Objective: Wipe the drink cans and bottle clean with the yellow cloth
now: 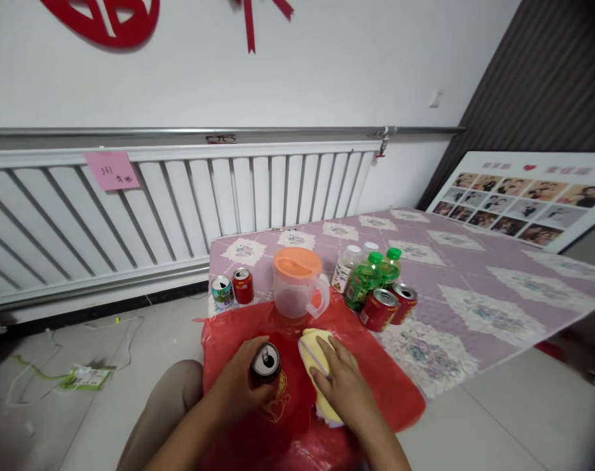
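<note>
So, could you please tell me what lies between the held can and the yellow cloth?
In the head view, just red sheet, partly darker, with gold print, shows between the held can and yellow cloth.

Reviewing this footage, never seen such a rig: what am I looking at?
No machine here: one picture, from a camera worn on a person's head, looking forward and down at two bare hands. The left hand holds an opened black metal can; the right hand lies on a folded pale-yellow cloth. Under them, a shiny red plastic sheet partly covers a lavender floral tablecloth. Beyond stands a translucent plastic pitcher with an orange lid, with metal cans on both sides and capped plastic bottles on the right.
</note>
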The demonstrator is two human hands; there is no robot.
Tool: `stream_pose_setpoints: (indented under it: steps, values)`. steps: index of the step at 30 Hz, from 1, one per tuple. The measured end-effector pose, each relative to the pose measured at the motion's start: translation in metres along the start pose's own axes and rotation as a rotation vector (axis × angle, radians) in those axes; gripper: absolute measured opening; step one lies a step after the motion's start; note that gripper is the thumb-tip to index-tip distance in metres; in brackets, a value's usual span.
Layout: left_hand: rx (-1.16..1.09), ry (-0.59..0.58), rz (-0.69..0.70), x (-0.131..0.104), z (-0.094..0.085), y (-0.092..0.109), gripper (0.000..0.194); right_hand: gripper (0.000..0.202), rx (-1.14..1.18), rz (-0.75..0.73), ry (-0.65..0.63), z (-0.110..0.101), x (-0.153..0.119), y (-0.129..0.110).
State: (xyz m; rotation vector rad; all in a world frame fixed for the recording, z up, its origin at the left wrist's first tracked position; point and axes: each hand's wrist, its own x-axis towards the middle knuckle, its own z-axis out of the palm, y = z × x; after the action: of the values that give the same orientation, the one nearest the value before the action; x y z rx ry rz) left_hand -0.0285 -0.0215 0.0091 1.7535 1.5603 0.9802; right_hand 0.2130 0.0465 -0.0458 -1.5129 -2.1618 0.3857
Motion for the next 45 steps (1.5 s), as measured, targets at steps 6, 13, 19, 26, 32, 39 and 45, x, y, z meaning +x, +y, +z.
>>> stream_pose_setpoints:
  steps: [6,13,19,26,32,39,45]
  values:
    - [-0.047,-0.009,0.028,-0.002,-0.002,-0.003,0.071,0.052,0.116,0.06,0.125,0.006,-0.015,0.003]
    - [-0.084,0.03,0.09,-0.004,0.001,-0.009,0.07,0.051,0.122,0.202,0.192,-0.035,-0.017,0.027]
    - [-0.075,0.049,0.119,-0.004,0.003,-0.012,0.068,0.055,-0.2,0.196,0.08,-0.058,-0.03,0.038]
    - [-0.073,0.07,0.131,-0.003,0.008,-0.02,0.068,0.057,-0.408,0.301,-0.025,-0.028,-0.053,0.013]
    - [-0.076,0.113,0.177,-0.002,0.013,-0.027,0.065,0.056,-0.519,0.389,-0.107,-0.025,-0.053,0.005]
    - [-0.076,0.139,0.208,-0.002,0.016,-0.03,0.065,0.057,-0.5,0.407,-0.12,-0.029,-0.053,0.002]
    - [-0.084,0.115,0.185,-0.002,0.016,-0.031,0.067,0.057,-0.505,0.394,-0.099,-0.029,-0.053,0.001]
